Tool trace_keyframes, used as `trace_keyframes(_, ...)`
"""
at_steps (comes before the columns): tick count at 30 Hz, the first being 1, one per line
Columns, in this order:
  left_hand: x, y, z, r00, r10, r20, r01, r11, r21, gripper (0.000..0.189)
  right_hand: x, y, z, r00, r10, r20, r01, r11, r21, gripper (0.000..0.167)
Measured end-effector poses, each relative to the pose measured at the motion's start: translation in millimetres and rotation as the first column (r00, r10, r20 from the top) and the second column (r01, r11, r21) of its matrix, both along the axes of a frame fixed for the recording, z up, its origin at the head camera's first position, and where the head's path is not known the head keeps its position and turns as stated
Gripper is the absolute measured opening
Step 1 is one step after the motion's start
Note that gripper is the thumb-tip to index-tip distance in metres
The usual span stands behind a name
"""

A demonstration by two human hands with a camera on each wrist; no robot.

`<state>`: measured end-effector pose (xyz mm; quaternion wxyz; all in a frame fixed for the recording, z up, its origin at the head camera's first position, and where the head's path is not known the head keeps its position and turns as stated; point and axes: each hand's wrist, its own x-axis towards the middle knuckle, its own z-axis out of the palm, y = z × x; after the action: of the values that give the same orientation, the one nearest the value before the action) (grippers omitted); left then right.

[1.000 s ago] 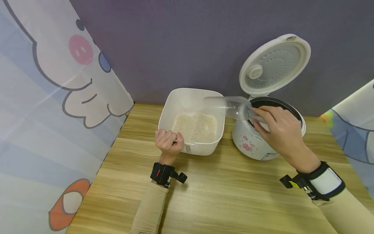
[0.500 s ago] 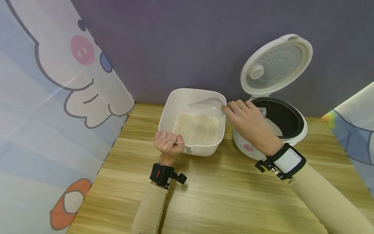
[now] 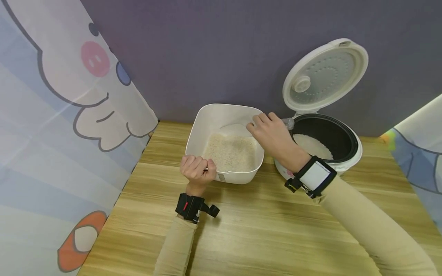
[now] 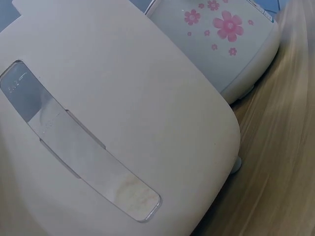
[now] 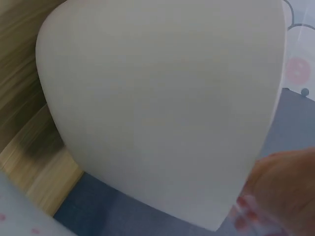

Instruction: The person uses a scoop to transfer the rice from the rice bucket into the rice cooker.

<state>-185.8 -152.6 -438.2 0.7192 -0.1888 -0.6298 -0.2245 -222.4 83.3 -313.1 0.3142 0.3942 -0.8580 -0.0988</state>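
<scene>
A white square bin (image 3: 226, 111) holds pale rice (image 3: 231, 153). My left hand (image 3: 198, 170) grips the bin's rim at its front left corner, fingers curled. My right hand (image 3: 272, 136) holds a clear scoop (image 3: 236, 129) over the bin's right rim; its bowl sits inside, low by the rice, and the handle end pokes out behind the hand. Whether the bowl has rice in it I cannot tell. In the right wrist view the hand (image 5: 285, 191) is blurred at the bin's edge. To the right stands a rice cooker (image 3: 357, 153), lid (image 3: 326, 76) raised, with white rice (image 3: 312, 147) in its black pot.
The bin and cooker stand side by side on a wooden table (image 3: 248, 230), near a dark grey back panel (image 3: 207, 57). A cartoon-print curtain (image 3: 51, 134) hangs at the left. In the left wrist view, a clear window strip (image 4: 83, 147) runs along the bin's front wall.
My right hand has moved left from over the cooker to the bin, bringing the scoop down inside it. The cooker's pot is now more exposed. My left hand stays on the rim.
</scene>
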Motion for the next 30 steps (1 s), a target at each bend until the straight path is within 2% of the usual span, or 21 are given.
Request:
trace_keyframes(7,-0.1,-0.8,-0.3,1.0,0.001,-0.008,-0.001,1.0,-0.006,0.038,-8.1,-12.9,-0.1,0.997,-0.039,0.067,0.033,0.996,0.088,0.009)
trace_keyframes(14,0.0,-0.5,0.3,1.0,0.007,-0.013,-0.007,1.0,-0.004,0.041,-14.5,-23.0,0.5,0.989,-0.069,0.133,0.055,0.992,0.11,0.012)
trace_keyframes(21,-1.2,-1.1,0.2,0.999,0.0,-0.044,-0.001,1.0,-0.015,0.046,-20.8,-31.7,-5.5,0.988,-0.106,0.115,0.086,0.983,0.165,0.009)
trace_keyframes(25,-1.5,-1.8,-0.1,0.999,-0.007,-0.035,0.007,1.0,-0.021,0.044,-22.4,-34.5,-8.8,0.988,-0.112,0.11,0.086,0.972,0.22,0.006)
trace_keyframes(30,-1.5,-1.4,2.4,1.0,-0.006,-0.003,0.006,1.0,-0.018,0.037,-19.7,-37.3,-10.0,0.98,-0.103,0.168,0.053,0.96,0.275,0.008)
